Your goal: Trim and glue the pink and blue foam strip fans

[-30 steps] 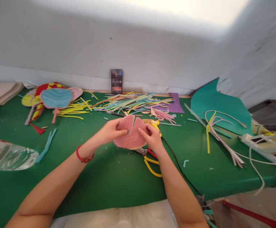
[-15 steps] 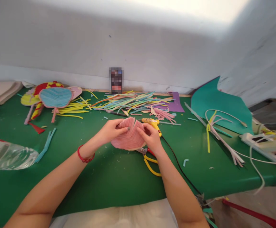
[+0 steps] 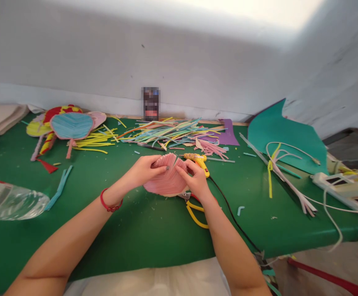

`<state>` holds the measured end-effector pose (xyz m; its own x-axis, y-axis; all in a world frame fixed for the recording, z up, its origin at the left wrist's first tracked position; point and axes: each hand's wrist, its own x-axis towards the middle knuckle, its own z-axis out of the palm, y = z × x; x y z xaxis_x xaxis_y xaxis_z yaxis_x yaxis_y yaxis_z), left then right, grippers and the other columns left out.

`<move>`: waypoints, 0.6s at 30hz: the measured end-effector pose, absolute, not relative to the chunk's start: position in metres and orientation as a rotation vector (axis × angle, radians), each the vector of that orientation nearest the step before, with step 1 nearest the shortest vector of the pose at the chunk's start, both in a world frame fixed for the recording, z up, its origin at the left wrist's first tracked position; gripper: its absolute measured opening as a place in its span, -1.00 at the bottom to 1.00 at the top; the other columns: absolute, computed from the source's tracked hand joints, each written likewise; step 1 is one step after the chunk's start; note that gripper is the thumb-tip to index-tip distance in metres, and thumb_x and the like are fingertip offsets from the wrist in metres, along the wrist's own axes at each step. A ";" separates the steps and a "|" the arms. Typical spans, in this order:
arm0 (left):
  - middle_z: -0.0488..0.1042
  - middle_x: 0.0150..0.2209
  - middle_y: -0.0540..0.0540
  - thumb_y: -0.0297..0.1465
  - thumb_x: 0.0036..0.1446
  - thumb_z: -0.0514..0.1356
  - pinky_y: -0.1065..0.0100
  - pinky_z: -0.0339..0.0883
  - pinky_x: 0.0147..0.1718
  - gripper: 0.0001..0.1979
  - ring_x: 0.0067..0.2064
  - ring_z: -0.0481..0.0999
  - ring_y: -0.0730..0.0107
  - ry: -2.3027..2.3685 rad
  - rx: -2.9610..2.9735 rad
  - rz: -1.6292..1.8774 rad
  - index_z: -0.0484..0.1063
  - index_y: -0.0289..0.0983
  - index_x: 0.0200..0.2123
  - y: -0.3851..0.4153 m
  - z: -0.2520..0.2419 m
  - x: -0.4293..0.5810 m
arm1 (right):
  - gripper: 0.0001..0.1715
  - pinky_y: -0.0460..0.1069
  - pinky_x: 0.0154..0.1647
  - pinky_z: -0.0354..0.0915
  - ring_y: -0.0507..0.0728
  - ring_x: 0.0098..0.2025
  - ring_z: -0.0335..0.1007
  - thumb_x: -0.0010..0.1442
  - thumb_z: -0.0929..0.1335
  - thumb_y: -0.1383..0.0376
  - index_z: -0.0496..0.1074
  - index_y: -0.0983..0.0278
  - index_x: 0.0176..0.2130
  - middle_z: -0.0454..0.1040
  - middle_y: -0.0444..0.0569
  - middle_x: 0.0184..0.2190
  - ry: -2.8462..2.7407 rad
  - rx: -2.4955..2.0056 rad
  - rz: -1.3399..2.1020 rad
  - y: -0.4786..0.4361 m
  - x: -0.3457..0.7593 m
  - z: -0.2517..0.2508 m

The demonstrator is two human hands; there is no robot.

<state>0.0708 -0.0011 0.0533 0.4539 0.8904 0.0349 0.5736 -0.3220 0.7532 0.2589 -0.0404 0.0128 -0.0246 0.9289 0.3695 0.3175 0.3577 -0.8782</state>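
Observation:
A pink fan-shaped panel [image 3: 166, 183], covered in slanting strips, is held above the table between my two hands. My left hand [image 3: 145, 169] grips its left side, thumb across the front face. On the right edge, my right hand [image 3: 195, 176] pinches it with thumb and fingers. A narrow dark gap shows between strips near the top. Just behind my right hand lies a yellow glue gun [image 3: 199, 158] with a black cord. Scissors with yellow and red handles [image 3: 196, 213] rest partly under my right forearm.
A heap of coloured strips [image 3: 169, 133] lies at the back, beside a purple sheet [image 3: 230, 132]. Finished-looking hand fans [image 3: 71, 126] and a plastic bottle [image 3: 18, 201] are at left. A teal sheet [image 3: 290, 142] and a white power strip [image 3: 342, 191] are at right.
The pink panel has shifted very slightly in my hands, and the gap near its top looks a little wider. Both hands keep their hold.

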 end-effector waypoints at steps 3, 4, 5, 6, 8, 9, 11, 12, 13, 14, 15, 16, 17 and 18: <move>0.23 -0.55 0.07 -0.16 -0.02 0.11 0.40 0.01 -0.49 -0.72 -0.47 0.15 0.46 1.199 2.039 0.607 0.31 -0.27 -0.52 -0.001 0.054 0.071 | -0.71 -0.03 -0.42 0.12 0.03 -0.47 0.10 0.16 0.33 0.13 0.29 0.23 -0.50 0.17 -0.18 -0.55 -1.568 -1.177 0.720 -0.041 0.259 0.013; 0.23 -0.55 0.07 -0.16 -0.01 0.10 0.40 0.01 -0.50 -0.72 -0.47 0.14 0.46 1.203 2.042 0.606 0.30 -0.27 -0.52 -0.002 0.054 0.071 | -0.71 -0.03 -0.42 0.12 0.04 -0.47 0.10 0.16 0.33 0.13 0.29 0.23 -0.49 0.18 -0.17 -0.55 -1.568 -1.187 0.720 -0.041 0.259 0.013; 0.22 -0.56 0.07 -0.16 -0.01 0.10 0.40 0.00 -0.50 -0.72 -0.48 0.14 0.46 1.208 2.046 0.600 0.28 -0.27 -0.53 -0.002 0.054 0.071 | -0.71 -0.03 -0.42 0.11 0.04 -0.47 0.10 0.16 0.33 0.12 0.29 0.23 -0.49 0.18 -0.17 -0.55 -1.568 -1.198 0.723 -0.041 0.259 0.013; 0.21 -0.56 0.08 -0.17 -0.01 0.09 0.40 0.00 -0.50 -0.72 -0.48 0.13 0.47 1.210 2.050 0.589 0.26 -0.27 -0.55 -0.002 0.055 0.071 | -0.71 -0.02 -0.41 0.11 0.04 -0.47 0.09 0.15 0.33 0.12 0.29 0.23 -0.49 0.19 -0.17 -0.54 -1.566 -1.210 0.730 -0.041 0.260 0.013; 0.18 -0.57 0.08 -0.19 0.00 0.09 0.39 -0.02 -0.50 -0.72 -0.48 0.12 0.48 1.208 2.059 0.570 0.20 -0.25 -0.58 -0.003 0.056 0.071 | -0.69 -0.02 -0.41 0.10 0.04 -0.47 0.08 0.15 0.33 0.11 0.27 0.23 -0.51 0.18 -0.17 -0.55 -1.564 -1.226 0.749 -0.041 0.260 0.013; 0.16 -0.58 0.09 -0.20 -0.01 0.09 0.39 -0.02 -0.51 -0.72 -0.49 0.11 0.48 1.203 2.063 0.566 0.16 -0.25 -0.60 -0.004 0.057 0.071 | -0.67 -0.02 -0.41 0.10 0.04 -0.47 0.08 0.15 0.33 0.10 0.25 0.22 -0.52 0.17 -0.17 -0.55 -1.565 -1.230 0.755 -0.041 0.260 0.013; 0.13 -0.59 0.10 -0.22 -0.01 0.09 0.39 -0.04 -0.51 -0.72 -0.50 0.09 0.49 1.193 2.070 0.569 0.10 -0.23 -0.62 -0.004 0.058 0.071 | -0.65 -0.02 -0.41 0.10 0.04 -0.46 0.07 0.15 0.32 0.09 0.23 0.22 -0.53 0.15 -0.17 -0.56 -1.574 -1.234 0.759 -0.041 0.260 0.013; 0.12 -0.59 0.10 -0.23 -0.01 0.08 0.39 -0.05 -0.52 -0.71 -0.50 0.08 0.49 1.192 2.071 0.569 0.08 -0.23 -0.62 -0.005 0.059 0.071 | -0.64 -0.02 -0.41 0.10 0.04 -0.46 0.06 0.15 0.32 0.08 0.21 0.22 -0.54 0.14 -0.17 -0.56 -1.581 -1.231 0.757 -0.041 0.260 0.013; 0.11 -0.59 0.10 -0.24 -0.01 0.08 0.39 -0.06 -0.52 -0.71 -0.50 0.08 0.50 1.189 2.072 0.566 0.07 -0.23 -0.62 -0.005 0.059 0.071 | -0.63 -0.02 -0.40 0.10 0.04 -0.46 0.06 0.15 0.32 0.09 0.20 0.22 -0.55 0.13 -0.17 -0.56 -1.589 -1.227 0.754 -0.041 0.260 0.013; 0.10 -0.59 0.10 -0.24 -0.01 0.08 0.39 -0.06 -0.52 -0.71 -0.50 0.08 0.50 1.184 2.074 0.560 0.06 -0.23 -0.62 -0.005 0.060 0.071 | -0.62 -0.02 -0.40 0.10 0.04 -0.46 0.06 0.15 0.32 0.09 0.19 0.22 -0.55 0.12 -0.18 -0.56 -1.596 -1.220 0.753 -0.041 0.260 0.013; 0.10 -0.59 0.10 -0.24 0.00 0.08 0.39 -0.07 -0.52 -0.71 -0.50 0.07 0.50 1.179 2.074 0.554 0.06 -0.23 -0.62 -0.005 0.060 0.071 | -0.61 -0.02 -0.40 0.10 0.04 -0.46 0.06 0.15 0.32 0.09 0.17 0.22 -0.56 0.12 -0.18 -0.56 -1.601 -1.214 0.753 -0.041 0.260 0.013; 0.09 -0.59 0.10 -0.25 0.00 0.08 0.39 -0.08 -0.52 -0.71 -0.50 0.07 0.50 1.175 2.074 0.551 0.05 -0.23 -0.62 -0.005 0.060 0.071 | -0.61 -0.02 -0.40 0.10 0.04 -0.46 0.06 0.15 0.32 0.09 0.16 0.22 -0.56 0.11 -0.18 -0.56 -1.604 -1.210 0.754 -0.041 0.260 0.013; 0.08 -0.59 0.10 -0.25 0.01 0.08 0.39 -0.08 -0.52 -0.71 -0.50 0.06 0.50 1.171 2.074 0.548 0.05 -0.23 -0.62 -0.006 0.060 0.071 | -0.60 -0.02 -0.39 0.10 0.04 -0.46 0.06 0.15 0.32 0.09 0.15 0.22 -0.56 0.11 -0.18 -0.56 -1.605 -1.206 0.756 -0.041 0.260 0.013; 0.08 -0.59 0.10 -0.25 0.01 0.08 0.39 -0.08 -0.52 -0.71 -0.50 0.06 0.50 1.167 2.076 0.545 0.05 -0.23 -0.61 -0.005 0.060 0.071 | -0.60 -0.02 -0.39 0.10 0.04 -0.46 0.07 0.16 0.32 0.09 0.15 0.22 -0.56 0.11 -0.19 -0.56 -1.605 -1.203 0.756 -0.041 0.260 0.013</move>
<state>0.0707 -0.0055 0.0598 0.5090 0.8603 0.0276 0.5731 -0.3627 0.7348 0.2603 -0.0409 0.0132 -0.0564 0.9443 0.3242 0.3517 0.3227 -0.8787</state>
